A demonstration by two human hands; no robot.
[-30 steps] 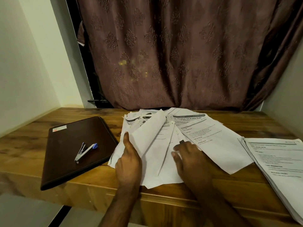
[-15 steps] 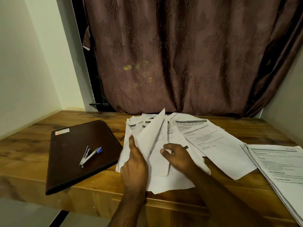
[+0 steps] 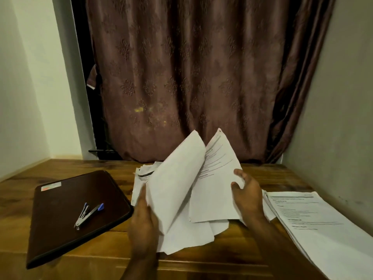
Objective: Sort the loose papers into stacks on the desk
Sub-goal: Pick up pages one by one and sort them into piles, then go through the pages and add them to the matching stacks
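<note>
A loose pile of white papers (image 3: pixel 181 235) lies in the middle of the wooden desk (image 3: pixel 262 174). My left hand (image 3: pixel 143 223) grips the left edge of a blank sheet (image 3: pixel 173 184) that stands raised and curled. My right hand (image 3: pixel 246 197) holds the right edge of a printed sheet (image 3: pixel 214 178), lifted and tilted up off the pile. More printed sheets (image 3: pixel 144 171) poke out behind the raised ones. A neat stack of printed papers (image 3: pixel 314 225) lies at the desk's right side.
A dark brown folder (image 3: pixel 60 215) lies at the left of the desk with a blue and metal stapler (image 3: pixel 88 213) on it. A brown curtain (image 3: pixel 191 77) hangs behind the desk. Walls close in on both sides.
My right hand moved right and lifted a printed sheet off the pile. The blank sheet in my left hand rose higher. The view tilted up a little.
</note>
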